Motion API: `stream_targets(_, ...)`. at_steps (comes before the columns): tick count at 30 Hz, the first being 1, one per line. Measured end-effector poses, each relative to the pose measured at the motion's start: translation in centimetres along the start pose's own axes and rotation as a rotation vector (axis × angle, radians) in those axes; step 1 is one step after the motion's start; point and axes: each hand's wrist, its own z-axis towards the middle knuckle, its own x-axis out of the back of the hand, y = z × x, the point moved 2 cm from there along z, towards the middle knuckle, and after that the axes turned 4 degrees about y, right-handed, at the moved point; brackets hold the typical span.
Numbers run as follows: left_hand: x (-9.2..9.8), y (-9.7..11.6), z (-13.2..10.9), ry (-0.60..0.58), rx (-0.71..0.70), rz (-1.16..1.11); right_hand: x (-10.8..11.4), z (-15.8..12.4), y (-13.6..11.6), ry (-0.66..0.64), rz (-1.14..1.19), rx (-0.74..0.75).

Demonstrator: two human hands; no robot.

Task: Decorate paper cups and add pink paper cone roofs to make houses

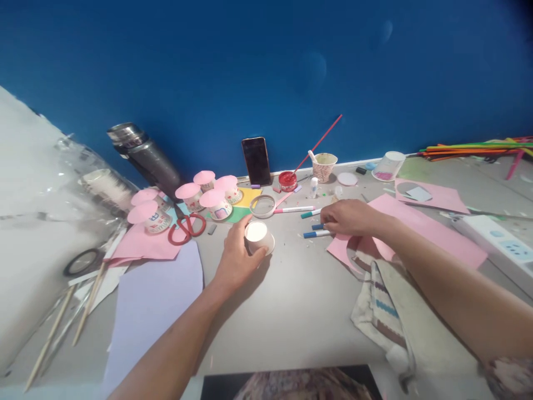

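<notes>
My left hand point(239, 253) is wrapped around a small white paper cup point(257, 233) that stands upside down on the table, thumb on its near side. Further right, my right hand point(347, 218) reaches down to several felt-tip markers. Its fingertips are closed on a blue marker point(317, 226). Just in front lies another blue marker point(318, 234), and behind it a teal marker point(310, 213). A pink marker point(295, 209) rests near a round ring point(263, 206). Decorated cups with pink paper discs on top point(214, 204) stand left of centre.
Red-handled scissors point(186, 229), a dark flask point(145, 155) and a lilac sheet point(156, 311) are on the left. A phone point(256, 161) leans on the blue wall. Pink paper point(433, 230), a cloth point(385, 311) and a power strip point(499, 239) lie at the right.
</notes>
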Motion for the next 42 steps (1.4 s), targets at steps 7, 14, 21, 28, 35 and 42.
stream_targets(7, -0.1, 0.2, 0.1, 0.010, -0.048, 0.033, 0.0, 0.0, 0.0, 0.028, -0.006, 0.020)
stream_targets(14, 0.0, 0.2, 0.1, 0.004, -0.071, 0.047, 0.9, -1.0, -1.2, -0.009, 0.054, 0.045)
stream_targets(21, 0.0, 0.1, 0.2, 0.008, -0.091, 0.056, 0.9, -1.0, -1.7, 0.057, 0.076, 0.088)
stream_targets(28, -0.1, 0.2, 0.2, -0.003, -0.097, 0.069, 0.1, -0.3, -2.9, 0.072, 0.059, 0.168)
stream_targets(35, 0.0, 0.2, 0.1, -0.006, -0.118, 0.059, 0.9, -0.9, -2.7, -0.029, 0.045, 0.130)
stream_targets(42, -0.3, 0.0, 0.1, 0.049, -0.190, 0.103, 1.5, -1.8, -2.4, -0.199, 0.061, 0.105)
